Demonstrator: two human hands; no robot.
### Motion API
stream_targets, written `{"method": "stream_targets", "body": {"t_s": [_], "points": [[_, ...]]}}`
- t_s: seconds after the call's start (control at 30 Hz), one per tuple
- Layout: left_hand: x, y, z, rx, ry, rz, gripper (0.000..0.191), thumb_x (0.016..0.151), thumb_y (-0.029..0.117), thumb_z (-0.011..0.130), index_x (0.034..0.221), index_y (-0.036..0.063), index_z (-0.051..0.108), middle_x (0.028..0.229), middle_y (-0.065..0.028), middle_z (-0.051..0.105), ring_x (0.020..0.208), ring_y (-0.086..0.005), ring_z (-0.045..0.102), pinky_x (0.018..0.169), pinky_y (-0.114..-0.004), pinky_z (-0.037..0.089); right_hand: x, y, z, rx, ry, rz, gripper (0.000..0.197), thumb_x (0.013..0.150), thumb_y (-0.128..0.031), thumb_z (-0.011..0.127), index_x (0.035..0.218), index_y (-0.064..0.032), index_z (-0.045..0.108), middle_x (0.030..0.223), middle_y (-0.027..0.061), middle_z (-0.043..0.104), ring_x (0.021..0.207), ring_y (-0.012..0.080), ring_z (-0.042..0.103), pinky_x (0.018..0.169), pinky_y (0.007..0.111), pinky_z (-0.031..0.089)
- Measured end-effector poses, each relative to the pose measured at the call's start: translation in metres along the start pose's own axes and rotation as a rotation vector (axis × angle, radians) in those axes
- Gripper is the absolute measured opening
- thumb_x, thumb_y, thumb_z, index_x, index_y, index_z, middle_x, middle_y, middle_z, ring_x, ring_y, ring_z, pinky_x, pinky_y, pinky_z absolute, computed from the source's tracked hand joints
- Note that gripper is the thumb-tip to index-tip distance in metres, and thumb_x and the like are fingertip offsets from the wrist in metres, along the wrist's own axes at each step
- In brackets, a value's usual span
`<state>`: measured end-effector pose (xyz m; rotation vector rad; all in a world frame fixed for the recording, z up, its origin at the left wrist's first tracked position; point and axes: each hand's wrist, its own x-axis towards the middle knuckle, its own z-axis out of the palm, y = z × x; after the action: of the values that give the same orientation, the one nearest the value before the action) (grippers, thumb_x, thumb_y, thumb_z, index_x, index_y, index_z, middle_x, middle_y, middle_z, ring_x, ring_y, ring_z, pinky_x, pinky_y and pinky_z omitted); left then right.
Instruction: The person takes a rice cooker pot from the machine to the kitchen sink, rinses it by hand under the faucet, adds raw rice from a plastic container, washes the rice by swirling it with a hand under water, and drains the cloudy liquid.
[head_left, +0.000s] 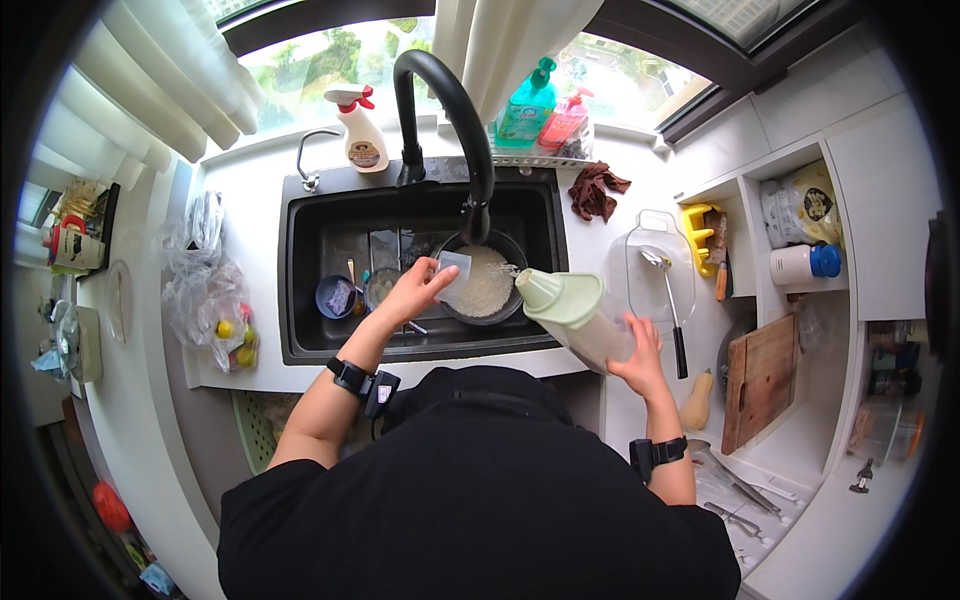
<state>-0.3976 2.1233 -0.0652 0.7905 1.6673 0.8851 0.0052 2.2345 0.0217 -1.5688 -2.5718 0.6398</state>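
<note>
My right hand (639, 355) grips the lower part of a clear plastic storage container with a pale green lid (574, 300), tilted so its spout points left toward the sink. Grains seem to fall from the spout into a dark round pot (517, 306) holding white rice (480, 289). Between the fingers of my left hand (420, 289) is a small translucent cup (454, 271), over the pot's left side. The pot rests in the black sink (322, 225), partly beneath the black faucet (476, 150). Left of it lie a glass bowl (382, 283) and a small blue bowl (334, 296).
A spray bottle (363, 135) and green and pink pump bottles stand behind the sink. A brown cloth (596, 189), clear tray (649, 307) and metal spoon (670, 300) lie right. Plastic bags of fruit (217, 315) sit left. A wooden cutting board (761, 379) leans on the right.
</note>
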Motion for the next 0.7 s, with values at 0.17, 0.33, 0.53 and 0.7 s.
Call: {"method": "stream_targets", "body": {"t_s": [0.17,0.33,0.53,0.7], "points": [[-0.006,0.041,0.007,-0.167,-0.134,0.250,0.060,0.088,0.045,0.063,0.122,-0.0010,0.043,0.100,-0.0129,0.059,0.089,-0.0164,0.058,0.077,-0.030,0.048,-0.013,0.005,0.006,0.244,0.020,-0.065,0.071,0.054,-0.014,0.072,0.121,-0.0098,0.047,0.113,0.0094,0.046,0.112,0.0307,0.043,0.099,0.040,0.031],[-0.016,0.085,0.020,0.103,-0.301,0.477,0.071,0.081,0.043,0.071,0.128,0.0001,0.040,0.108,-0.0166,0.057,0.097,-0.0227,0.057,0.086,-0.034,0.046,-0.010,-0.012,0.016,0.398,0.040,-0.127,0.069,0.053,-0.009,0.072,0.118,-0.0094,0.048,0.111,0.0105,0.047,0.110,0.0309,0.043,0.098,0.038,0.034],[-0.042,0.141,0.037,0.443,-0.107,0.807,0.083,0.070,0.049,0.077,0.129,0.0030,0.040,0.107,-0.0197,0.051,0.094,-0.0384,0.058,0.083,-0.043,0.049,-0.005,-0.047,0.006,0.521,0.102,-0.154,0.067,0.053,-0.006,0.072,0.116,-0.0078,0.048,0.110,0.0109,0.047,0.108,0.0304,0.044,0.097,0.038,0.036],[-0.042,0.193,0.043,0.694,-0.099,0.911,0.090,0.066,0.054,0.076,0.131,0.0046,0.039,0.102,-0.0189,0.049,0.090,-0.0393,0.058,0.077,-0.045,0.049,-0.011,-0.041,-0.014,0.564,0.226,-0.193,0.067,0.054,-0.007,0.073,0.116,-0.0067,0.048,0.110,0.0111,0.047,0.107,0.0310,0.044,0.097,0.037,0.036]]}}
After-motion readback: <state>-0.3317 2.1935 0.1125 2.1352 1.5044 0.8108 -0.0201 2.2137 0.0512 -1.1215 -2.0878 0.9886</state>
